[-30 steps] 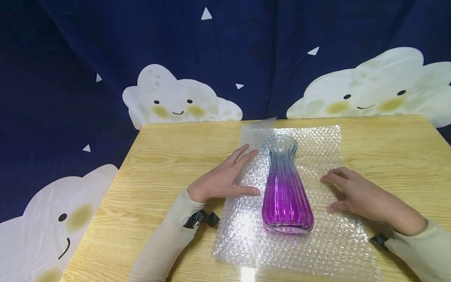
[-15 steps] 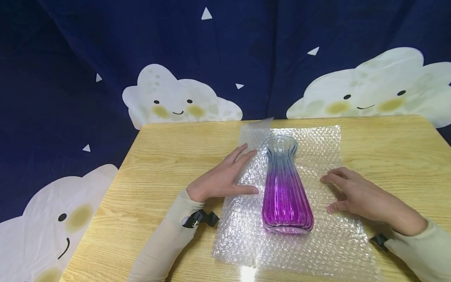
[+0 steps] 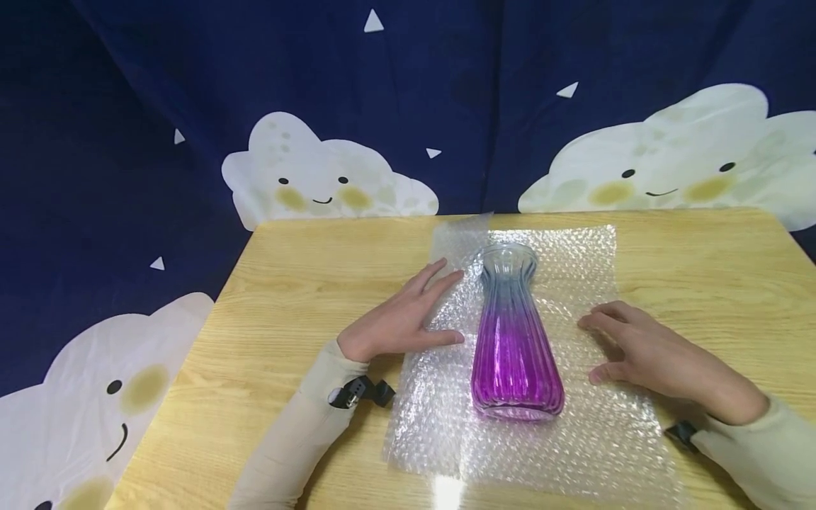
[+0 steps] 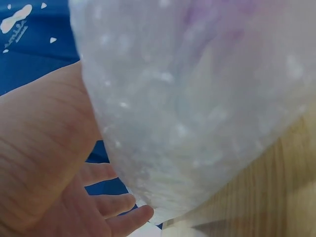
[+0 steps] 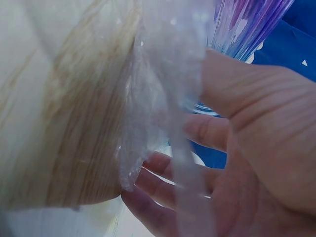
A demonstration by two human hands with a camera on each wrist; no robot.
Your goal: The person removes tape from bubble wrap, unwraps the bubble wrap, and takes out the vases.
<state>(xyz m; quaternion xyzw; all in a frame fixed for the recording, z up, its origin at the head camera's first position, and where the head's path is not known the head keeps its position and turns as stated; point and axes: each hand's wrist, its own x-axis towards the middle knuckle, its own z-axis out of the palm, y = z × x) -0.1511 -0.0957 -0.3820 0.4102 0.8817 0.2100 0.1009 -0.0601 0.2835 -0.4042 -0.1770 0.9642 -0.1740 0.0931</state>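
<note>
A ribbed glass vase (image 3: 516, 347), purple at the base and fading to blue-grey at the neck, lies on its side on a sheet of bubble wrap (image 3: 433, 432). Its neck points to the far side of the table. My left hand (image 3: 401, 319) rests at the wrap's left side, fingers spread and thumb toward the vase without touching it. On the other side, my right hand (image 3: 656, 354) has its fingers loosely bent over the wrap's right part, apart from the vase. The left wrist view shows wrap (image 4: 187, 123) up close, beside spread fingers (image 4: 116, 205).
The wooden table (image 3: 255, 340) extends left and right of the wrap. A flap of wrap (image 3: 465, 230) stands slightly raised at the far left corner. Behind the table hangs a dark blue cloth (image 3: 395, 85) printed with white clouds.
My left thumb has drawn slightly back from the vase, to the left and up. My right hand and the vase stay nearly in place; the whole head view has shifted a little.
</note>
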